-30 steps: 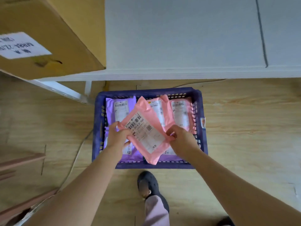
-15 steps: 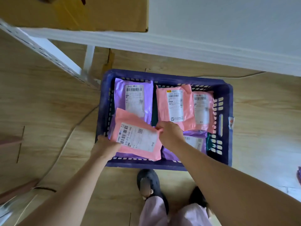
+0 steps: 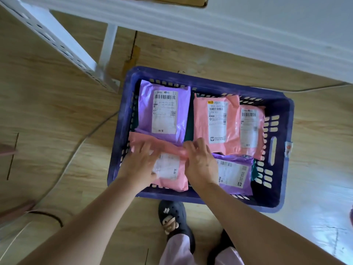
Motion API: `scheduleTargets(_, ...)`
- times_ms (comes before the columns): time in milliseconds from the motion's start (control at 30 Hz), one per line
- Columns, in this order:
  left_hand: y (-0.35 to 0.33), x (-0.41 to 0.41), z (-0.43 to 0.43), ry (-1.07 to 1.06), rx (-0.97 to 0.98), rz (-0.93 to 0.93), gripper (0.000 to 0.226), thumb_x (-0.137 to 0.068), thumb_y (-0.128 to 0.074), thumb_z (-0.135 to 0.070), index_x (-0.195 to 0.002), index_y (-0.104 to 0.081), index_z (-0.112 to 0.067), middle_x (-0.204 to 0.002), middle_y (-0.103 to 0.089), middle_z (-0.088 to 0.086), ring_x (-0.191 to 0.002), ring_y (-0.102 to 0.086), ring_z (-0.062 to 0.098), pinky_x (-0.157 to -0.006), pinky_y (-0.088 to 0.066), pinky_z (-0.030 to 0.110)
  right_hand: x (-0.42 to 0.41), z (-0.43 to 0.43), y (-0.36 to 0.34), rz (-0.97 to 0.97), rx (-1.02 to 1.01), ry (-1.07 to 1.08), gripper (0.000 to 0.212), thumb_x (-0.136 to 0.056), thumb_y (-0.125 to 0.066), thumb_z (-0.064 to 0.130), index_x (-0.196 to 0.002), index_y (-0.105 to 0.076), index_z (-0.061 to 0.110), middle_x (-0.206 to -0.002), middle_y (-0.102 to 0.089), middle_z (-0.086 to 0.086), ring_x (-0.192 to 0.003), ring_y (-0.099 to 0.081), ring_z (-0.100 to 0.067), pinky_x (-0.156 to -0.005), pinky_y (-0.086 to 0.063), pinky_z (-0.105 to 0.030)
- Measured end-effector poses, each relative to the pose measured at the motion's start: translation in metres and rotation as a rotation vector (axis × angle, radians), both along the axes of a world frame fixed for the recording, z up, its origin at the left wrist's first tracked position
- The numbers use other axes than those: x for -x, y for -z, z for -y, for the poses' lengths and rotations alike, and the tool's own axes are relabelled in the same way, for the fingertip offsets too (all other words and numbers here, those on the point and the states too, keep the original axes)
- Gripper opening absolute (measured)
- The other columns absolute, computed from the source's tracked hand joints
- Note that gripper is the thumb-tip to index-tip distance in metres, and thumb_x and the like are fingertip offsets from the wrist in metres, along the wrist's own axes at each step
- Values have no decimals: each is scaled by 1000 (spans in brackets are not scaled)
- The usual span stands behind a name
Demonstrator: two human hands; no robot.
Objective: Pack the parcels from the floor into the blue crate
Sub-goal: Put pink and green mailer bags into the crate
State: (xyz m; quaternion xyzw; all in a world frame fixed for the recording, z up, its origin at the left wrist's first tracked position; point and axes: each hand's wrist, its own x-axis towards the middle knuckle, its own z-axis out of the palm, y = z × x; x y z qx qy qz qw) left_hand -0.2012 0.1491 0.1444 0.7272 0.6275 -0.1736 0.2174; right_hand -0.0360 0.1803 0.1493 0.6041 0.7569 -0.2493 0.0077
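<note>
The blue crate (image 3: 280, 115) stands on the wooden floor in front of my feet. A pink parcel (image 3: 170, 180) with a white label lies flat in its near left corner. My left hand (image 3: 138, 165) presses on the parcel's left side with spread fingers. My right hand (image 3: 200, 161) rests flat on its right edge. Inside the crate also lie a purple parcel (image 3: 164, 111) at the back left, two pink parcels (image 3: 215, 123) (image 3: 251, 129) at the back right, and a purple parcel (image 3: 235, 173) at the near right.
A white shelf frame (image 3: 63, 44) and its post stand just behind the crate on the left, under a white board (image 3: 248, 31). A cable (image 3: 80, 148) curves across the floor left of the crate. My black shoes (image 3: 172, 219) are right before the crate.
The pink parcel went from held tilted above the crate to lying flat in the near left corner. Both hands loosened their grip and now lie flat on it.
</note>
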Motion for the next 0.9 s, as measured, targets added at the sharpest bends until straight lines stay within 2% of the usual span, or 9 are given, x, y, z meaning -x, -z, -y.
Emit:
scheduleTargets(133,25,-2,11,-4,79,-78,117,-24,-91,-48,-126,-43,-20,-119,-54,18,-103,-60,40,-53,-57,39,0,11,15,81,6,-300,44,-42,-76,-4,-80,-64,15,-80,-57,-7,-62,-58,-24,-28,-42,-25)
scheduleTargets(233,35,-9,14,-34,165,-47,104,-67,-78,-46,-147,-16,-23,-147,-21,14,-137,-26,38,-95,-49,43,-3,24,38,155,169,-272,57,-45,-88,20,-98,-67,17,-98,-61,-6,-81,-63,-27,-42,-53,-31)
scheduleTargets(300,41,-9,11,-98,263,10,96,-74,-70,-41,-148,-11,-26,-148,-12,9,-139,-17,33,-108,-38,45,-2,26,48,165,223,-251,61,-55,-87,24,-110,-64,14,-109,-60,-8,-102,-61,-32,-55,-56,-37)
scheduleTargets(400,40,-9,0,-228,386,129,90,-69,-66,-47,-145,-22,-29,-148,-15,6,-139,-17,32,-109,-34,48,0,23,57,182,222,-243,57,-69,-79,24,-122,-59,14,-118,-56,-9,-123,-49,-34,-70,-56,-41)
scheduleTargets(500,29,-8,-6,-285,314,132,88,-59,-47,-77,-133,-43,-30,-138,-37,2,-131,-35,29,-104,-36,44,-3,21,51,158,152,-274,53,-49,-88,35,-96,-70,18,-93,-65,-4,-93,-66,-26,-53,-54,-31)
scheduleTargets(600,24,-4,-6,-216,15,112,75,-61,-74,-51,-127,-52,-23,-128,-47,5,-121,-47,30,-97,-41,46,-18,16,40,7,-54,-231,44,-51,-84,23,-91,-67,16,-87,-61,-5,-75,-63,-24,-48,-52,-29)
scheduleTargets(700,26,-8,-7,-68,-35,17,123,-42,-90,-36,-146,-26,-27,-149,-21,11,-132,-39,37,-93,-45,55,-41,1,36,146,-98,-181,79,-46,-85,20,-120,-56,22,-112,-59,-10,-93,-61,-28,-72,-54,-37)
scheduleTargets(800,37,-23,-17,-12,81,-80,138,-63,-82,-38,-137,35,-36,-148,40,6,-146,10,33,-112,-19,58,-59,-11,39,382,124,-334,113,-63,-82,38,-150,-10,30,-158,1,-15,-145,-13,-34,-113,-24,-52)
scheduleTargets(900,36,-41,-32,-24,200,-181,134,-71,-79,-35,-136,38,-34,-146,44,11,-143,21,34,-114,-8,59,-63,-17,43,394,279,-380,108,-78,-72,38,-149,9,33,-153,32,-10,-145,17,-29,-119,-5,-49)
